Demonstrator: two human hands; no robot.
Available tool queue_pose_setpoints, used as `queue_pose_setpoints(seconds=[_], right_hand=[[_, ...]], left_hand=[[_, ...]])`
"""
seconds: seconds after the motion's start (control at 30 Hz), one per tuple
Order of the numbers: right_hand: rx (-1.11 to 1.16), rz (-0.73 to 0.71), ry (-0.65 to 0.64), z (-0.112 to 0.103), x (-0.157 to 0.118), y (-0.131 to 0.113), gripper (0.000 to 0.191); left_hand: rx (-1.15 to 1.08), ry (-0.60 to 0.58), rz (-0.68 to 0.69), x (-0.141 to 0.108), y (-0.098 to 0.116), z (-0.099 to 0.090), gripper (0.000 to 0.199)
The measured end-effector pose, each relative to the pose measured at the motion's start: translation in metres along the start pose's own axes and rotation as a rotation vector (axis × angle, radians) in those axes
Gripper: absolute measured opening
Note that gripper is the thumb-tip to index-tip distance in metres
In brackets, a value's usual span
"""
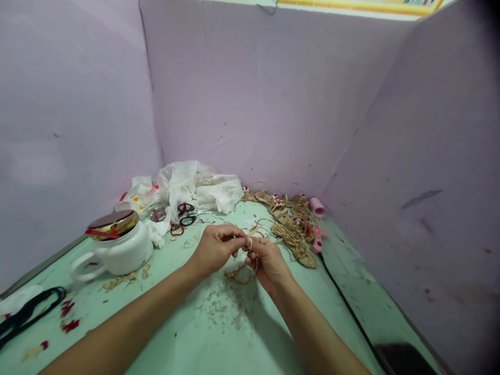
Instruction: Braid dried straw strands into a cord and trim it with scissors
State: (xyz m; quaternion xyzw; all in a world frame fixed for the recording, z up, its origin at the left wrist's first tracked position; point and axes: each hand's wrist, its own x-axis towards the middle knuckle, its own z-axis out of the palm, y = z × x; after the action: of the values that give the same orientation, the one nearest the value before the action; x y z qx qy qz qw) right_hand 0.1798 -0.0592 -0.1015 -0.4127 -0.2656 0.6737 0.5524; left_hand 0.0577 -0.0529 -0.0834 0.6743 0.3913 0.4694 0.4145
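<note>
Near the middle of the table my left hand (214,249) and my right hand (270,259) meet, fingertips pinched together. A thin braided straw cord (239,280) runs from between them and hangs in a loop just below. My right fingers are closed around part of it. A pale strand (249,244) shows at the pinch of my two hands; its exact path is partly hidden by the fingers. Behind my right hand lies a pile of braided straw pieces (295,240), some with small red and white decorations.
At left stand a white lidded mug (127,250) and black-handled scissors (187,221) before white plastic bags (195,179). At right lies a pink hot-glue gun (317,245) with a black cable (347,304). A dark cord (29,312) and a phone-like dark object (404,359) lie nearer.
</note>
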Motion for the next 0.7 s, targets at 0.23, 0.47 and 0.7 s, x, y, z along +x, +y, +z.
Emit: queue_pose_setpoints(seconds=[0.23, 0.47, 0.7], right_hand=[[0.009, -0.064, 0.027, 0.000, -0.001, -0.002, 0.023], [-0.174, -0.137, -0.010, 0.002, -0.003, -0.005, 0.020], [-0.227, -0.152, -0.054, 0.004, -0.008, -0.010, 0.019]], left_hand=[[0.120, -0.048, 0.131, 0.002, -0.002, -0.005, 0.014], [0.341, -0.060, 0.067, 0.005, -0.001, -0.015, 0.011], [0.540, -0.003, 0.204, 0.002, 0.006, -0.016, 0.010]])
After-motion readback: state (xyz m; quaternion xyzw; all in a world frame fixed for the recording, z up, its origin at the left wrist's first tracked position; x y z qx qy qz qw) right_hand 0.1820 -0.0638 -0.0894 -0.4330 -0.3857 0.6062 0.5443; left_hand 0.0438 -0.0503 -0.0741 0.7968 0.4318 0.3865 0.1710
